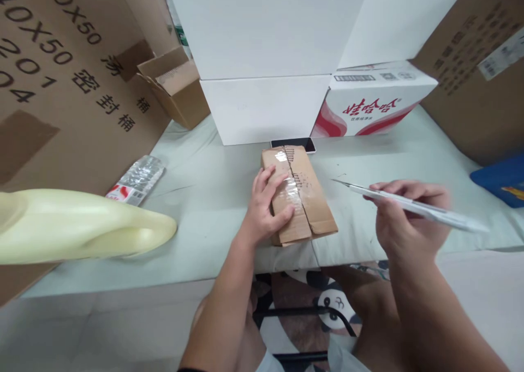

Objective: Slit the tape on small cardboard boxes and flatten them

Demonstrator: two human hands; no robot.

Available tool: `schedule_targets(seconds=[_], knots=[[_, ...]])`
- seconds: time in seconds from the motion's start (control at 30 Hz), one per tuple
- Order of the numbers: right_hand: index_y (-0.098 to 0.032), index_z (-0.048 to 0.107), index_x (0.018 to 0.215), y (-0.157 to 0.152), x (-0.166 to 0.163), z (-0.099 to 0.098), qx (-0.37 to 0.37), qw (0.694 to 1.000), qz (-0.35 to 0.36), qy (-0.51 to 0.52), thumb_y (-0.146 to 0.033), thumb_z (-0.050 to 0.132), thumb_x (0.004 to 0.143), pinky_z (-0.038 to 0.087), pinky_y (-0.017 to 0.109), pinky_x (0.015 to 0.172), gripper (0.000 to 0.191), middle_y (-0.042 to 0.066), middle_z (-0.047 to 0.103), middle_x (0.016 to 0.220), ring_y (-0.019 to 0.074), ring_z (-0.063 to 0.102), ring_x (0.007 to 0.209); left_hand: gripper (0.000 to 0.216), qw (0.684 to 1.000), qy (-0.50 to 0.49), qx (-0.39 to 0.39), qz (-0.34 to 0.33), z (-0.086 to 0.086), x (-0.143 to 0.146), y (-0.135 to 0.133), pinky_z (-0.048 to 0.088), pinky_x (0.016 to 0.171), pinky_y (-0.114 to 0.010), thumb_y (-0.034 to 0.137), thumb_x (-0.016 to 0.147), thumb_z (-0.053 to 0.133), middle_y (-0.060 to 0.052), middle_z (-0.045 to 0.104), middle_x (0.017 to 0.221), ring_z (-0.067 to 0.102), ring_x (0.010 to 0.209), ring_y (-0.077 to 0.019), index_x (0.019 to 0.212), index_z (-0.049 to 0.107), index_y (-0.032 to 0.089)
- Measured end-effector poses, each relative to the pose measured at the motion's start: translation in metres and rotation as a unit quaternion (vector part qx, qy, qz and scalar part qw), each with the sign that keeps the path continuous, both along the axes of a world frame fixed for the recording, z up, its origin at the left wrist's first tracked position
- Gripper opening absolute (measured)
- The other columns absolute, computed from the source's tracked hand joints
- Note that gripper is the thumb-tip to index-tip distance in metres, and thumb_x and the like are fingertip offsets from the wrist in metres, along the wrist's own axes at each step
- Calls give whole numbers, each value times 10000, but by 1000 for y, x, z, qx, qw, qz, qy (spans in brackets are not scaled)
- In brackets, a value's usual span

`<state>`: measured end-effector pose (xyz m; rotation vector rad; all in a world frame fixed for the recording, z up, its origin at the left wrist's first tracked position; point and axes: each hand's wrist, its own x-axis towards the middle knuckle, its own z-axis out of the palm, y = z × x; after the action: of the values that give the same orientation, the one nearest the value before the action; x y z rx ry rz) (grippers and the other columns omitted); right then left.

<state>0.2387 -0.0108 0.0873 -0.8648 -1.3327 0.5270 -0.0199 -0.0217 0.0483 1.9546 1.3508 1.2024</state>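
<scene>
A small brown cardboard box (317,205) lies on the pale green cloth, with shiny clear tape along its top and a seam down the middle. My left hand (266,205) rests on the left part of its top, fingers spread over the tape. To the right of the box, my right hand (409,213) is closed around a slim white craft knife (413,205). The knife's thin dark tip points left toward the box, apart from it; its rear end is blurred. Behind the box lies a dark-screened phone (301,144), partly covered by it.
White cartons (266,110) stand at the back, beside a red-and-white carton (372,104). An open cardboard box (180,93) and a large carton (82,82) are at left. A pale yellow smooth object (102,224) juts in near a clear plastic package (141,178). A blue item (501,178) sits right.
</scene>
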Motion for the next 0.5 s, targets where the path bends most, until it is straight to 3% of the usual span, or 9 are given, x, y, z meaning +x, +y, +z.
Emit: schedule_targets(seconds=[0.1,0.27,0.4,0.5], knots=[[-244,584,873,-10,-14,8,-2,997,38,-60,-347,701,914,596,389,721,161,7,603,802,195,687,791,629,1000,-6,-1,0,-2,2,1,210,1266,-647,506,881,650,-109,343,1654,265,1558,-386,1459,497,311],[-242,712,856,-11,-23,-1,6,988,6,-155,-299,641,964,552,352,681,141,31,652,826,179,664,770,612,1000,-8,-9,6,-5,-1,0,232,1258,-637,523,895,629,-120,350,1645,269,1555,-392,1450,511,296],[-236,714,827,-9,-28,1,4,984,21,-178,-284,675,947,538,330,695,135,22,665,831,165,666,773,576,1000,-12,4,3,-5,-1,0,227,1267,-615,514,917,594,-126,355,1640,287,1549,-372,1437,524,276],[-218,708,863,-9,-29,4,-45,974,18,-222,-343,699,930,531,317,667,142,21,693,801,163,671,737,567,1000,-7,4,4,-6,-1,1,239,1264,-601,510,917,590,-127,358,1640,298,1544,-369,1427,531,270]])
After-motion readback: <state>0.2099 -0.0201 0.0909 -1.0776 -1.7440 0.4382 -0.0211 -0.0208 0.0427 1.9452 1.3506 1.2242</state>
